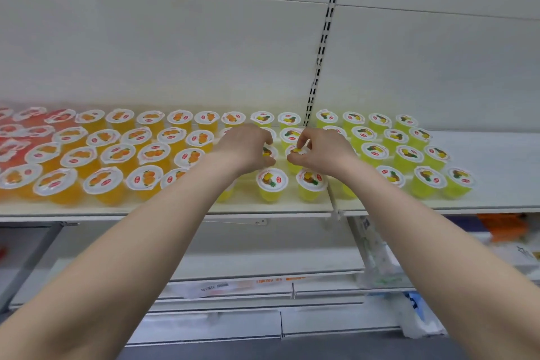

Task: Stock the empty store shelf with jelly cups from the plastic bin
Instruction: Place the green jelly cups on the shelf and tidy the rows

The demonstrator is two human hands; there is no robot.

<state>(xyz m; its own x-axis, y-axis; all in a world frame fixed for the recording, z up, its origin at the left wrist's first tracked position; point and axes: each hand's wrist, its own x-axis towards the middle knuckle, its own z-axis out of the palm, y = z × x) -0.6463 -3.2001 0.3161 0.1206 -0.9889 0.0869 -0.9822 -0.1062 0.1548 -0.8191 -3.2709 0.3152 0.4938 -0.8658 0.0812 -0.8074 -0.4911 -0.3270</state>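
Rows of jelly cups stand on the white shelf (163, 209): red ones at far left, orange ones (146, 178) in the middle, yellow pineapple ones (428, 181) to the right. My left hand (245, 149) curls its fingers round a yellow cup (268, 152) in the third row. Beside it, my right hand (318, 150) pinches the lid rim of another yellow cup (295, 151). Two more yellow cups (271, 184) stand just in front of both hands. The plastic bin is not in view.
A slotted upright (321, 47) runs up the white back panel behind the cups. The shelf's right end (496, 155) is bare. Lower shelves (263, 269) hold flat packages and plastic-wrapped goods (377, 254); orange packs (502, 225) sit at right.
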